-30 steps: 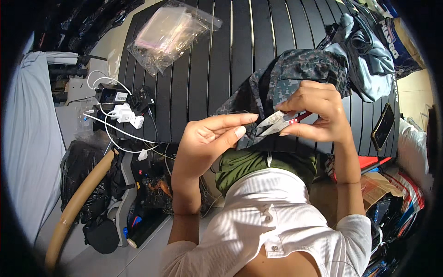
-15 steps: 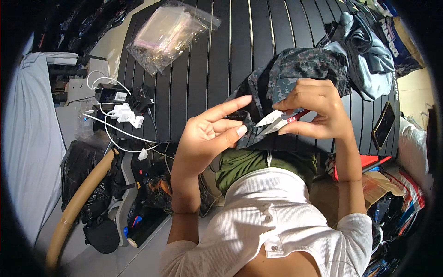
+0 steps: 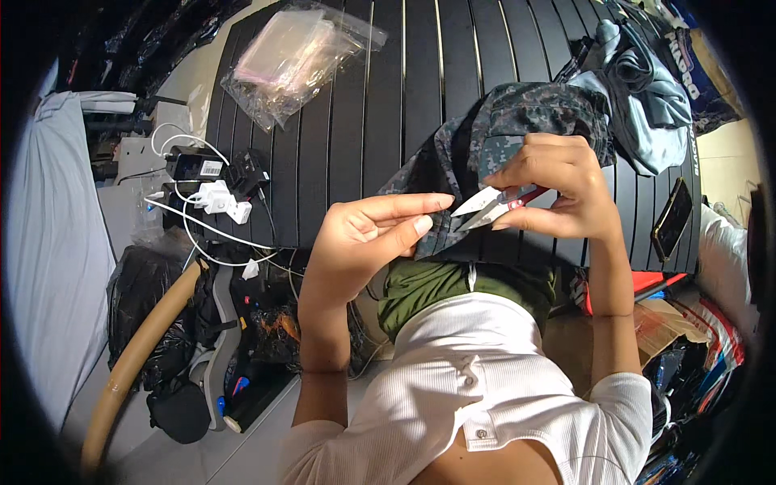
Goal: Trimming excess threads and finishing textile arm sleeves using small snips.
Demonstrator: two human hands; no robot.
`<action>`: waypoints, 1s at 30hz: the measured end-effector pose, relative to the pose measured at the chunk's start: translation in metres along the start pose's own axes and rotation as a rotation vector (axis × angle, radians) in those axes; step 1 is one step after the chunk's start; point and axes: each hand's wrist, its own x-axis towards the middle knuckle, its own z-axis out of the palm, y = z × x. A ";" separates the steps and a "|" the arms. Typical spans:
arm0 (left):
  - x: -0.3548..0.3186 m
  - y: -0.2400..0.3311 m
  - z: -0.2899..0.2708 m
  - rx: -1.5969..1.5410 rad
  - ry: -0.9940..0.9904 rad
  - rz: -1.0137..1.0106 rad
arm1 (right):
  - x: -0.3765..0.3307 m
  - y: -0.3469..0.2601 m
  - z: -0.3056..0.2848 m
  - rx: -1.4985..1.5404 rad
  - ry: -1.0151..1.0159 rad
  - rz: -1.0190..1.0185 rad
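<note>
A dark camouflage garment lies bunched on the slatted black table in front of me. My left hand is closed at its near edge, with thumb and index finger pinching a corner of the cloth. My right hand grips a pair of thread snips with pale blades and a red part near the grip. The blades are slightly parted and point left, their tips just right of my left fingertips, close to the cloth. Whether they touch it I cannot tell.
On the black table are a clear plastic packet, white chargers with cables, a grey-blue cloth and a phone at the right edge. A tan tube leans at lower left.
My left index finger has come down onto the cloth beside the thumb, covering the dark strip seen there before. The snips have shifted slightly right and up.
</note>
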 end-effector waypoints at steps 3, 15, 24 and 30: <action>0.000 0.001 0.000 0.058 0.007 -0.024 | 0.002 -0.001 0.002 0.025 0.000 -0.007; 0.004 0.002 0.001 -0.042 -0.089 -0.065 | 0.004 -0.002 0.001 0.064 -0.065 -0.012; 0.007 0.010 0.001 0.030 -0.095 -0.135 | 0.009 0.001 -0.002 0.029 -0.108 -0.069; 0.014 0.015 -0.007 0.059 -0.227 -0.168 | 0.012 0.003 -0.001 0.084 -0.140 -0.108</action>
